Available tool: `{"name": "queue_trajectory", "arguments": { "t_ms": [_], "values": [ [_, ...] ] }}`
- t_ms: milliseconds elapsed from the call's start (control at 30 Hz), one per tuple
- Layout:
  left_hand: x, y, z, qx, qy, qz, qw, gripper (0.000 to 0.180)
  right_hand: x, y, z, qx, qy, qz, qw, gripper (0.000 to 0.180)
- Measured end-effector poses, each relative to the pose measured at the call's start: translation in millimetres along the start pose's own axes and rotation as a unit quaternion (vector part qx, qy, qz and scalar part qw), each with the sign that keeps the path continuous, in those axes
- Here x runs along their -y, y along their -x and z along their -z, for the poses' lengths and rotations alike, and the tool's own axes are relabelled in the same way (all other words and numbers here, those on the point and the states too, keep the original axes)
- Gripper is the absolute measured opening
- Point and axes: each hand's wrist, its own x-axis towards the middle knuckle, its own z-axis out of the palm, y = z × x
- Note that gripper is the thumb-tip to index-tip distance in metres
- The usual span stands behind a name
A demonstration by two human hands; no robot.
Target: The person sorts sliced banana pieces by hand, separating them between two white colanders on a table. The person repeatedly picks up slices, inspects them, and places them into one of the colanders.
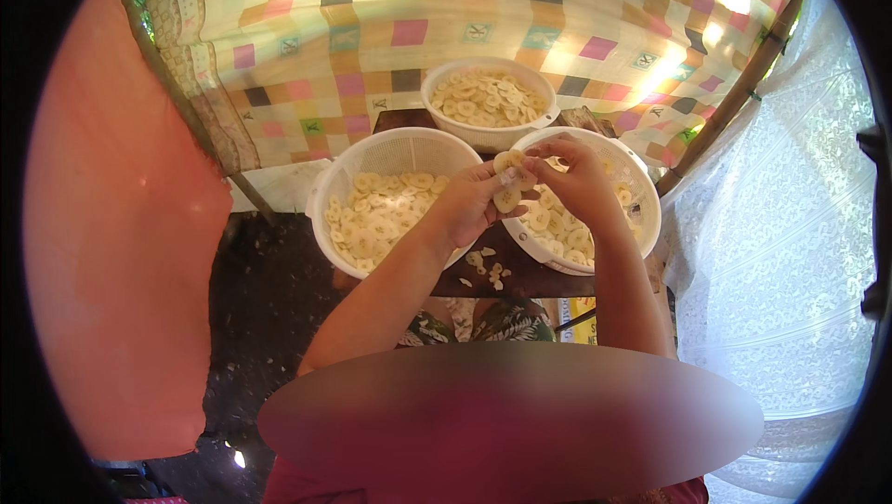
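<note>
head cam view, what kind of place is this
Likely an outdoor, makeshift food-prep spot: a sunlit patchwork cloth hung as a screen, a bare pole, and white baskets of pale round slices on a small dark table.

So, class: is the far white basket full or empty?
Nearly full: the far white basket holds pale banana slices heaped close to its rim.

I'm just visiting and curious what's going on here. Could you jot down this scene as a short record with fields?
Setting: small dark table in front of a checked cloth
Left hand: holds pale round slices in its grip
Right hand: fingertips meet the left hand at the same slices
Left basket: white, holds slices
Right basket: white, holds slices, under the right hand
Far basket: white, filled with slices
Scraps: small bits lying on the table between the near baskets
</note>
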Motion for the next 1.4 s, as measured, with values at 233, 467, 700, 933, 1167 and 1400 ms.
{"name": "queue_trajectory", "arguments": {
  "t_ms": [233,467,700,933,1167,1400],
  "values": [
    [-3.9,4.5,-3.3,0.009,-0.044,0.024,0.999,0.036,-5.4,-4.3,15.0,-0.054,-0.084,-0.035,0.994,0.024],
    [-4.5,7.8,-10.4,0.021,-0.12,0.033,0.992,0.035,-5.1,-5.8,27.1,-0.09,0.089,0.033,0.991,0.026],
    [2.6,3.9,-3.7,0.032,-0.076,0.05,0.995,0.033,6.4,-1.2,1.5,0.009,-0.027,0.02,0.999,0.02],
    [-3.5,0.1,0.4,-0.001,-0.012,0.045,0.999,0.038,-1.5,-4.5,26.6,-0.099,0.127,0.043,0.986,0.02],
    [-1.9,-2.1,0.1,0.018,0.033,0.029,0.999,0.044,-2.8,10.8,6.8,0.011,-0.027,0.027,0.999,0.02],
    [-2.8,-3.0,9.2,0.028,0.189,0.003,0.982,0.047,1.4,14.3,13.6,-0.129,0.152,0.096,0.975,0.015]
  ]
}}
